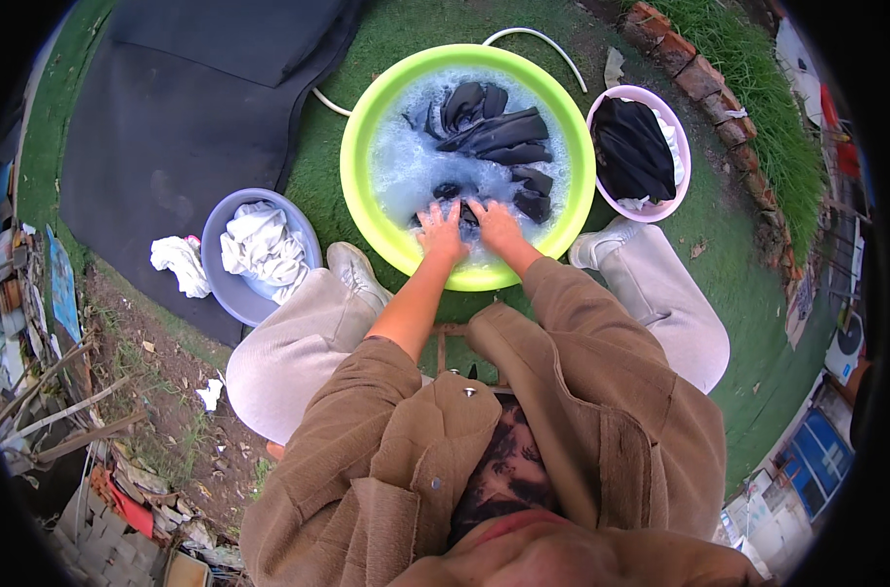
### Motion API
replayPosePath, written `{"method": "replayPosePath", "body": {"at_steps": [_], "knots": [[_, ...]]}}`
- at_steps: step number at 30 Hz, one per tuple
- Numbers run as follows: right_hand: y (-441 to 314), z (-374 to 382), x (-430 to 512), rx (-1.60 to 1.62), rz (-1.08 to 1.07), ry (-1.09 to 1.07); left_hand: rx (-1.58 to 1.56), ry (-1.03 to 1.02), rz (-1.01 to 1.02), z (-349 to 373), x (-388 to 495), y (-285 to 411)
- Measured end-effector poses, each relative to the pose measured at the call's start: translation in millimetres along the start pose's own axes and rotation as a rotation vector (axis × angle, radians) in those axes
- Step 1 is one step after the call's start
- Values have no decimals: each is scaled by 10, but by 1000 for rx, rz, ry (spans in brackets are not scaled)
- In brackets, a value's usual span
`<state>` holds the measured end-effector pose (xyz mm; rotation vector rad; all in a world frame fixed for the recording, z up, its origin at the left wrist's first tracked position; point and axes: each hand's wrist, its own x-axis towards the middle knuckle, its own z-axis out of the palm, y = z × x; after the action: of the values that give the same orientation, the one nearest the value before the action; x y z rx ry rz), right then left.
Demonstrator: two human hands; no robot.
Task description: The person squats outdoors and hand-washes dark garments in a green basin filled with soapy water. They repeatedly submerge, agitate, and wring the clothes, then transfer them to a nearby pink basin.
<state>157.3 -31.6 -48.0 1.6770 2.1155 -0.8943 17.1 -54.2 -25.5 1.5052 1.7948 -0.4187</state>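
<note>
A large lime-green plastic basin [357,187] stands before me, filled with sudsy water and dark wet fabric [496,132]. My left hand [442,231] is over the near part of the basin, fingers spread at the dark cloth and foam. Close to its right, my right hand [496,226] reaches in too, its fingers apart and touching the same near bit of cloth. Some fingertips are partly hidden by water and fabric, so a hold on the cloth does not show. More dark cloth lies bunched in the suds beyond both hands.
At left, a grey-purple basin [217,279] holds white cloths [265,246], and another white cloth [180,264] lies beside it on a dark mat [173,147]. At right stands a pink basin [654,215] with black fabric [632,150]. A white hose [544,38] runs behind the green basin; bricks [701,77] edge the grass.
</note>
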Motion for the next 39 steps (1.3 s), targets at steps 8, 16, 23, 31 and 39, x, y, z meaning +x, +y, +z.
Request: {"method": "replayPosePath", "body": {"at_steps": [8,16,23,31,39], "knots": [[219,101,468,-138,-57,-461,114,-210,211,350,791,-318],[15,-740,94,143,-250,-80,-173,-139,365,-461,534,-436],[-535,-2102,-891,415,-565,380,-217,81,625,-1595,-372,-290],[-1108,-3190,-1970,485,-738,582,-264,123,903,-2176,-1348,-54],[-1241,-3430,-2051,1218,-720,390,-408,337,866,-1703,-809,145]]}}
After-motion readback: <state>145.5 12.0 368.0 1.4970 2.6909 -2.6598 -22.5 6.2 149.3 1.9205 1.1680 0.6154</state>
